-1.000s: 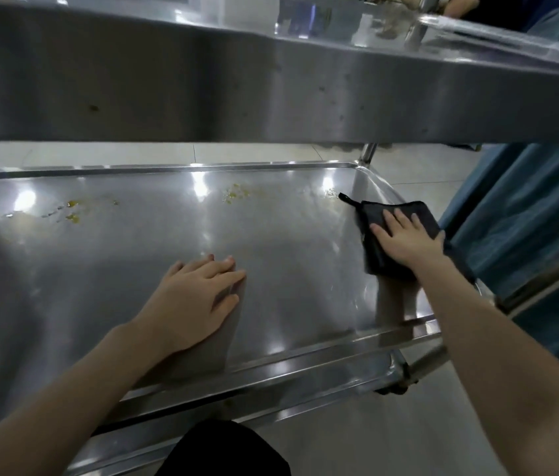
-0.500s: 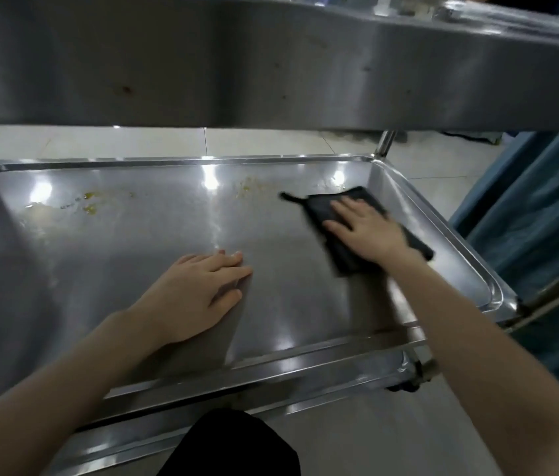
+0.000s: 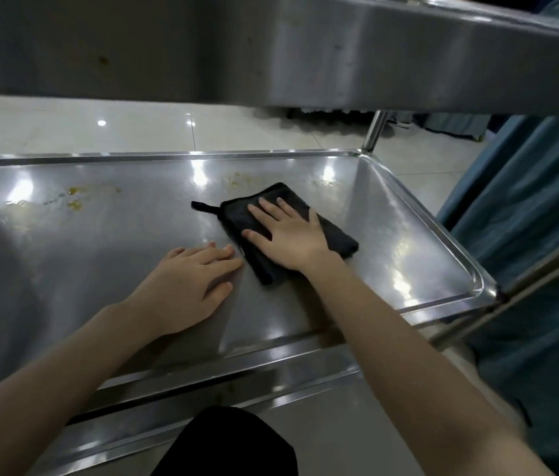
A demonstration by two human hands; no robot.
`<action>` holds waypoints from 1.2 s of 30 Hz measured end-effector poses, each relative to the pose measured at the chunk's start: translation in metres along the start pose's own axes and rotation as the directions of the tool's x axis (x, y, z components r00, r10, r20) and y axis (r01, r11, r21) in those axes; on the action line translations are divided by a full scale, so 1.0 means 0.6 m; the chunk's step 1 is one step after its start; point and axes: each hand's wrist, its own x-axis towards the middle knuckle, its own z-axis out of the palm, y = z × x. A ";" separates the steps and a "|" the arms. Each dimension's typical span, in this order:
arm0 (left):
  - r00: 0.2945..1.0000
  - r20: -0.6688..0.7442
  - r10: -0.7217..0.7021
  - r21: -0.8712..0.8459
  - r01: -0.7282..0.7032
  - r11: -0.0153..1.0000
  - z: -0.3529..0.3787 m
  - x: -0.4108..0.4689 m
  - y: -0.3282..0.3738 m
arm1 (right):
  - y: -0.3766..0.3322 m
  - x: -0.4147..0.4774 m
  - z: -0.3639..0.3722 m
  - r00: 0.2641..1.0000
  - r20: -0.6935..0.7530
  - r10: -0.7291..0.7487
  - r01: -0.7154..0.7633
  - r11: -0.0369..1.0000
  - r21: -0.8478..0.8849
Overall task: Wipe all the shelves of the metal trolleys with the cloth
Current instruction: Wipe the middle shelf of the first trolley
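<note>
Black cloth (image 3: 338, 238) lies on the trolley shelf (image 3: 127, 245), pressed under the flat-fingered right hand (image 3: 288, 235). The left hand (image 3: 188, 280) rests palm-down just beside it, its grip holding nothing.

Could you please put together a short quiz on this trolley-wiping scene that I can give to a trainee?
1. True or false: the left hand lies flat on the bare metal of the shelf.
2. The biggest patch of yellowish stains lies: A. left of the cloth; B. right of the cloth; C. at the near rim.
3. Fill in: the right hand presses a ____ cloth onto the shelf with straight fingers.

Key: 1 true; 2 A; 3 black.
</note>
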 end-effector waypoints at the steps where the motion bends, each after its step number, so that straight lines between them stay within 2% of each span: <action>1: 1.000 0.012 0.001 0.008 -0.001 1.000 0.001 0.001 -0.002 | 0.008 -0.006 -0.002 1.000 0.004 -0.020 0.020 1.000 0.019; 3: 1.000 0.022 -0.005 0.004 0.005 1.000 0.003 0.002 -0.003 | 0.061 -0.022 -0.007 0.999 -0.032 0.021 -0.020 0.999 0.038; 5: 1.000 0.025 -0.007 -0.017 0.008 1.000 0.002 0.001 -0.001 | 0.152 -0.046 -0.011 0.981 -0.060 0.185 -0.183 0.982 0.036; 8: 1.000 0.022 -0.018 -0.018 0.019 1.000 0.002 0.000 0.001 | 0.295 -0.114 -0.020 0.878 -0.031 0.478 -0.478 0.878 0.027; 10: 0.999 0.029 -0.020 -0.011 0.020 1.000 0.001 0.000 0.001 | 0.340 -0.164 -0.019 0.829 -0.029 0.559 -0.559 0.829 0.004; 12: 0.999 0.033 -0.020 -0.012 0.020 1.000 -0.001 -0.001 0.002 | 0.325 -0.195 -0.010 0.824 -0.046 0.564 -0.565 0.825 0.000; 14: 0.999 0.037 -0.013 -0.008 0.013 1.000 -0.003 0.000 0.003 | 0.265 -0.203 0.000 0.850 -0.049 0.525 -0.525 0.851 0.018; 18: 0.999 0.054 -0.009 -0.013 0.010 1.000 -0.005 0.000 0.001 | 0.091 -0.181 0.014 0.967 -0.072 0.245 -0.246 0.969 -0.010; 20: 0.998 0.057 0.002 -0.024 -0.001 1.000 -0.004 0.000 -0.003 | 0.038 -0.171 0.016 0.989 -0.080 0.128 -0.129 0.992 -0.012; 22: 0.997 0.079 0.010 -0.033 -0.008 0.999 -0.007 0.002 -0.008 | 0.043 -0.171 0.012 0.991 -0.097 0.093 -0.093 0.996 0.005; 24: 0.994 0.109 0.016 -0.056 -0.010 0.998 -0.012 -0.001 -0.010 | 0.089 -0.179 0.005 0.985 -0.120 0.126 -0.124 0.992 0.020; 26: 0.991 0.135 0.023 -0.079 -0.012 0.997 -0.018 -0.013 -0.010 | 0.166 -0.191 -0.004 0.956 -0.130 0.262 -0.262 0.965 0.023; 28: 0.991 0.134 0.025 -0.101 -0.012 0.995 -0.021 -0.036 -0.011 | 0.242 -0.209 -0.015 0.894 -0.093 0.437 -0.436 0.899 0.032; 30: 0.994 0.106 0.031 -0.115 -0.019 0.993 -0.020 -0.067 -0.018 | 0.286 -0.230 -0.019 0.853 -0.056 0.519 -0.519 0.855 0.012; 33: 0.998 0.051 0.043 -0.136 -0.036 0.990 -0.015 -0.109 -0.026 | 0.269 -0.249 -0.008 0.853 -0.065 0.517 -0.520 0.853 -0.037; 36: 1.000 0.011 0.019 -0.130 -0.017 0.991 -0.011 -0.121 -0.018 | 0.176 -0.251 0.003 0.864 -0.079 0.498 -0.501 0.865 -0.031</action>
